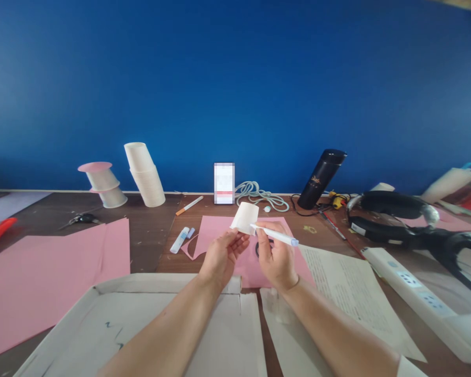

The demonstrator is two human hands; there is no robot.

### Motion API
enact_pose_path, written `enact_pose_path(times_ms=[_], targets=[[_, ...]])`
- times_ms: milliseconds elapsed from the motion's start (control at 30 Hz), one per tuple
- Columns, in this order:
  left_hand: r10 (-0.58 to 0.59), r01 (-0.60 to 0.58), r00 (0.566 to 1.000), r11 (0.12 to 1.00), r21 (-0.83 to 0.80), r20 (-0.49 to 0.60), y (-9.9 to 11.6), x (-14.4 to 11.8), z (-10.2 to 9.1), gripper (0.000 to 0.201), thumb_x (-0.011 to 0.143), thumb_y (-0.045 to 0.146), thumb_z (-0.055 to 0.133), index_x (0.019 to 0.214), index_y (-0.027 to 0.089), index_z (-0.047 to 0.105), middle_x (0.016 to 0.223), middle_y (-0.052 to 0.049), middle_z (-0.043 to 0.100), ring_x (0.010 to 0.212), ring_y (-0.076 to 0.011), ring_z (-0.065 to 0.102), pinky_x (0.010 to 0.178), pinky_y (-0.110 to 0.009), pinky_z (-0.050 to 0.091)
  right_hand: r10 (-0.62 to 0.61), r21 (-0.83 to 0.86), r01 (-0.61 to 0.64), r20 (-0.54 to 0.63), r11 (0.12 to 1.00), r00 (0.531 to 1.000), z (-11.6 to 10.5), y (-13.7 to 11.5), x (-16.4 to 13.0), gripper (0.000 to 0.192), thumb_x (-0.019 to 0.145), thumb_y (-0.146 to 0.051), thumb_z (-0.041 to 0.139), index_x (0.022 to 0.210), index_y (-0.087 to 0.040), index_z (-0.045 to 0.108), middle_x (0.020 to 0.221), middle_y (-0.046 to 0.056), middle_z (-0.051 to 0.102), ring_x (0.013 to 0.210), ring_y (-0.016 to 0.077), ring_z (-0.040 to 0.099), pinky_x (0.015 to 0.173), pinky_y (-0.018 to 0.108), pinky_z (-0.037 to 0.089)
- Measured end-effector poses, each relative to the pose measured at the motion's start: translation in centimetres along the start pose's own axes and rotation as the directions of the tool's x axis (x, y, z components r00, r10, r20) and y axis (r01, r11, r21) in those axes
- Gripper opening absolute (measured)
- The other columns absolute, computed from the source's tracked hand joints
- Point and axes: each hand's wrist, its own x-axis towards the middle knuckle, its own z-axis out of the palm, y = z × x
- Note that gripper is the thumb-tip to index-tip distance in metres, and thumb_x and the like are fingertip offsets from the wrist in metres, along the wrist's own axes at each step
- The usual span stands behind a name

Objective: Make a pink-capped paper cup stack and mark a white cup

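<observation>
Paper cup (246, 217): tilted in the air, nearer the wearer than the phone (224, 183) and just to its right; probably light, thin-walled and easily dented, so best held at an end with little squeeze.
Left hand (225, 251): grasping the near edge in its fingers.
Marker (277, 234): likely light, stiff, smooth; best pinched near its tip.
Right hand (275, 256): pinching it, tip at the wall.
Pink sheet (215, 225): on the counter (153, 230), nearer than the phone.
Cup stack (147, 180): left of the phone.
</observation>
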Motion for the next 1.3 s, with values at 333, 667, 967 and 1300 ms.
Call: enact_pose_path(times_ms=[333,667,967,1300], targets=[[0.001,-0.001,1.000,1.000,-0.002,0.002,-0.01,0.15,-0.05,0.009,0.077,0.014,0.061,0.079,0.008,0.067,0.078,-0.008,0.067,0.077,-0.0143,0.065,0.076,-0.025,0.054,0.008,-0.007,-0.008,-0.022,1.000,1.000,0.07,0.07,0.05,0.013,0.089,-0.020,0.047,0.096,-0.020,0.058,0.090,0.007,0.064,0.087,0.0206,0.059,0.076,0.037,0.049],[-0.002,0.002,1.000,1.000,-0.011,-0.002,-0.04,0.11,-0.15,0.008,0.078,0.013,0.061,0.078,0.008,0.067,0.077,-0.008,0.067,0.076,-0.0142,0.065,0.076,-0.026,0.054,-0.004,-0.022,0.003,-0.035,1.000,0.999,0.04,-0.07,0.08,0.012,0.090,-0.020,0.046,0.095,-0.019,0.057,0.088,0.007,0.063,0.086,0.0198,0.059,0.078,0.037,0.048],[-0.011,0.011,1.000,1.000,-0.011,0.003,-0.07,0.17,-0.14,0.007,0.077,0.013,0.062,0.079,0.008,0.066,0.077,-0.008,0.067,0.077,-0.0145,0.065,0.077,-0.026,0.054,0.007,-0.020,-0.008,-0.029,1.000,1.000,0.07,0.03,0.03,0.014,0.089,-0.020,0.047,0.097,-0.019,0.058,0.091,0.007,0.064,0.087,0.0195,0.059,0.075,0.035,0.050],[-0.010,0.010,1.000,1.000,-0.001,-0.009,-0.13,0.16,-0.12,0.008,0.077,0.014,0.062,0.077,0.008,0.066,0.075,-0.008,0.067,0.076,-0.0143,0.065,0.077,-0.026,0.054,0.012,-0.024,-0.012,-0.010,1.000,1.000,-0.08,-0.30,0.14,0.014,0.090,-0.021,0.045,0.095,-0.019,0.058,0.089,0.007,0.065,0.085,0.0197,0.059,0.076,0.036,0.049]])
